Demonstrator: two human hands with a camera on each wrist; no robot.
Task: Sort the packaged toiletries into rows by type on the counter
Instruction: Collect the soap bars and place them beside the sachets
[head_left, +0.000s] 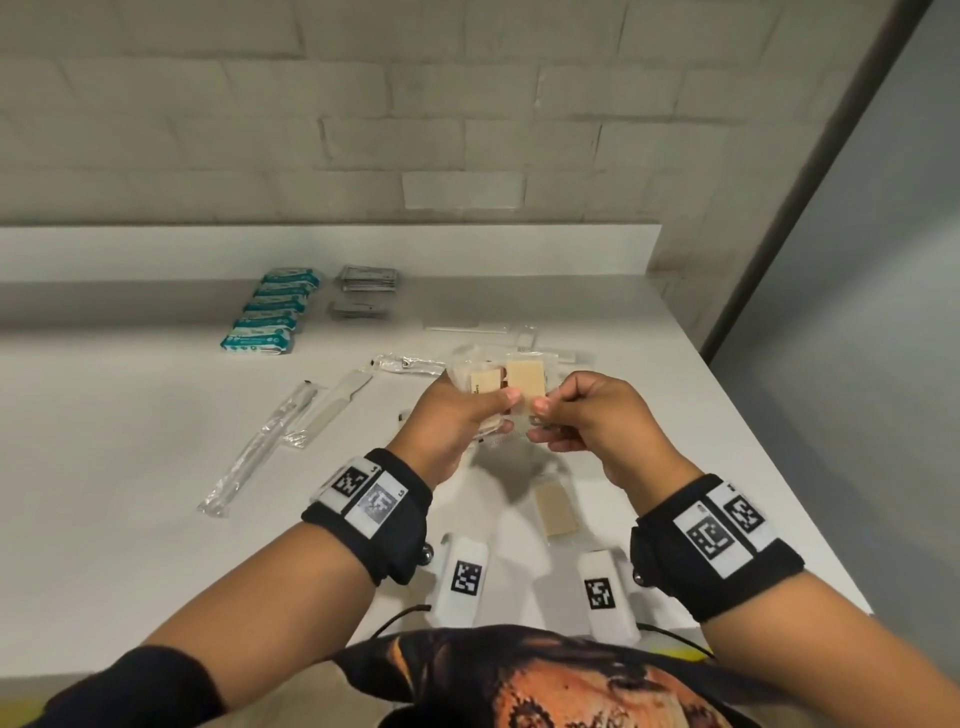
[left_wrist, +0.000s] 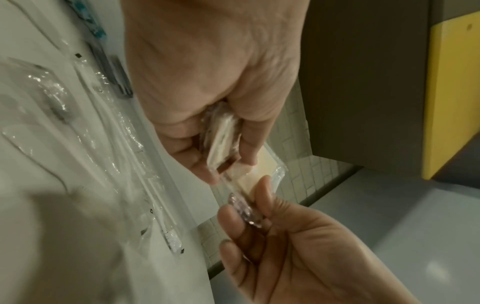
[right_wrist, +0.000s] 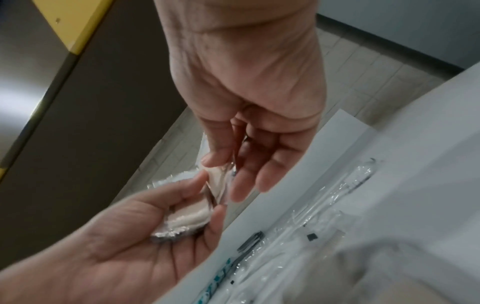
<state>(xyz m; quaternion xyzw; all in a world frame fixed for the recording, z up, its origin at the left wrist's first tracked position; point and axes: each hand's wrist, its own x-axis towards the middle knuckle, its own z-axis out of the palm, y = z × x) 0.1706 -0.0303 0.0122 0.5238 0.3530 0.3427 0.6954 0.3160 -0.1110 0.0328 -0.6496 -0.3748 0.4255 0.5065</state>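
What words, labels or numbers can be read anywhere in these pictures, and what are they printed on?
No text reads clearly enough to quote.
Teal-and-white wrapped packets: white print, too blurred to read.
Grey foil sachets: print too small to read.
Tan card packet in clear wrap, gripped by the left hand: a dark mark, unreadable.
Black wristbands: square black-and-white code markers with tiny unreadable characters at their corners.
White blocks on the counter: code markers only.
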